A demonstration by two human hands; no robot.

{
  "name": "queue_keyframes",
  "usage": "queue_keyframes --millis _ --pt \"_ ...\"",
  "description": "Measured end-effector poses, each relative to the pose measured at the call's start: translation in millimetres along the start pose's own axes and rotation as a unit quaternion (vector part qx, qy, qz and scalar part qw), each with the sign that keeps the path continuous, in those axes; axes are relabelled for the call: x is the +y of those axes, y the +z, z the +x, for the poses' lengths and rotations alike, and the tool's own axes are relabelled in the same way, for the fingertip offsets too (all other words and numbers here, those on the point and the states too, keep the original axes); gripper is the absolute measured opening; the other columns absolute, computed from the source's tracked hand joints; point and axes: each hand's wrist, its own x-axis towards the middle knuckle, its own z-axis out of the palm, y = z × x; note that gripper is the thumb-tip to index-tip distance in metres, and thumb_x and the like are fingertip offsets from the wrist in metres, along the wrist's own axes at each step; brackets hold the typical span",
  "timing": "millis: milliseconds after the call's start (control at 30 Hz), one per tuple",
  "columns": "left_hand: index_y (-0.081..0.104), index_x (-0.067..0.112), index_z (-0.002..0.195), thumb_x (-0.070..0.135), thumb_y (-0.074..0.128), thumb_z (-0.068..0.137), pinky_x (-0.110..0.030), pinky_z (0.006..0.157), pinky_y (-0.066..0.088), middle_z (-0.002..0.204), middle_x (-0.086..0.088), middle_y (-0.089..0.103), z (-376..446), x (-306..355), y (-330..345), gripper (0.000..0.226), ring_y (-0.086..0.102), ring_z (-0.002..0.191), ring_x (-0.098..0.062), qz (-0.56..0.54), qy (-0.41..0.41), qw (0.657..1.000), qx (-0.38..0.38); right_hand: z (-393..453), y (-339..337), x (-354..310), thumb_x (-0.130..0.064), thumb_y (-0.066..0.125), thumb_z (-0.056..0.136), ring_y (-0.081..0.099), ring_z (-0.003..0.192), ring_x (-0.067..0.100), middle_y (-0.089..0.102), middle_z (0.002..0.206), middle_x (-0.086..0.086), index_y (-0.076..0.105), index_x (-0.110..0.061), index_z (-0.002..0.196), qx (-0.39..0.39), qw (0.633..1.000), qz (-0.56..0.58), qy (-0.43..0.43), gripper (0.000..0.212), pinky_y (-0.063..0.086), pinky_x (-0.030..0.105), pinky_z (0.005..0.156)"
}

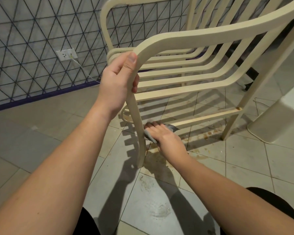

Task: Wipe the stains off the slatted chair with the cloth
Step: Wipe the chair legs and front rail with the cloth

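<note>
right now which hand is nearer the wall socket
Left. The left hand grips the chair's front leg high up, nearest the wall socket; the right hand presses the cloth low, farther away.

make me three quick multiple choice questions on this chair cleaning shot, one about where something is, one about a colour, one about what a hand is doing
1. Where is the cloth?
A. low on the chair's front leg, by the side rail
B. draped over the armrest
C. lying on the floor tiles

2. What colour is the slatted chair?
A. dark blue
B. cream
C. black

3. What is the left hand doing?
A. hanging free
B. pressing flat on the floor
C. gripping the chair's frame below the armrest bend

Answers:
1. A, the right hand presses the grey cloth there, near the floor.
2. B, every slat and leg is pale cream.
3. C, its fingers and thumb wrap round the frame.
</note>
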Motion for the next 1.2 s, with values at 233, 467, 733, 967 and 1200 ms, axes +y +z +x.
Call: queue_keyframes --millis 233,467,733,967,1200 --pt "0.067 0.020 0.114 0.035 0.042 0.108 -0.029 0.058 0.044 0.074 -0.011 0.046 -0.4 -1.3 0.6 0.030 0.047 0.064 -0.017 0.008 0.003 1.000 0.004 -44.7 -9.8 -29.4 -0.005 0.061 0.093 0.062 0.091 -0.002 0.069 0.100 -0.012 0.071 -0.025 0.117 0.279 0.768 0.337 0.469 0.032 0.058 0.025 0.081" --pt "0.067 0.023 0.111 0.035 0.042 0.108 -0.027 0.058 0.043 0.077 -0.015 0.045 -1.3 0.7 1.0 0.028 0.047 0.064 -0.018 0.006 0.000 1.000 0.001 -20.5 -17.9 -20.4 -0.022 0.064 0.096 0.060 0.103 0.015 0.063 0.106 -0.003 0.063 -0.021 0.113 0.361 0.571 0.424 0.603 0.017 0.042 0.023 0.089" --pt "0.068 0.027 0.105 0.035 0.042 0.108 -0.027 0.057 0.043 0.078 -0.016 0.045 -1.9 1.3 2.4 0.027 0.047 0.063 -0.017 0.001 0.001 1.000 0.005 9.4 0.0 -99.3 -0.010 0.056 0.096 0.053 0.068 0.011 0.057 0.073 -0.002 0.059 -0.009 0.082 0.283 0.591 0.499 0.567 0.015 0.042 0.011 0.056" --pt "0.068 0.027 0.109 0.036 0.042 0.108 -0.028 0.059 0.044 0.075 -0.009 0.046 -2.8 1.4 1.0 0.027 0.047 0.064 -0.016 0.003 -0.005 1.000 -0.001 5.1 -40.2 -4.9 -0.017 0.047 0.102 0.051 0.084 0.020 0.060 0.085 0.002 0.058 -0.001 0.126 0.347 0.526 0.476 0.613 0.031 0.042 0.030 0.073" --pt "0.068 0.028 0.107 0.037 0.043 0.107 -0.028 0.059 0.043 0.075 -0.010 0.046 -2.3 0.4 1.4 0.027 0.047 0.064 -0.017 0.001 -0.005 1.000 0.004 15.3 4.8 -92.6 -0.010 0.047 0.099 0.054 0.073 0.021 0.059 0.074 0.004 0.053 -0.015 0.071 0.264 0.656 0.417 0.571 0.029 0.039 0.023 0.060"
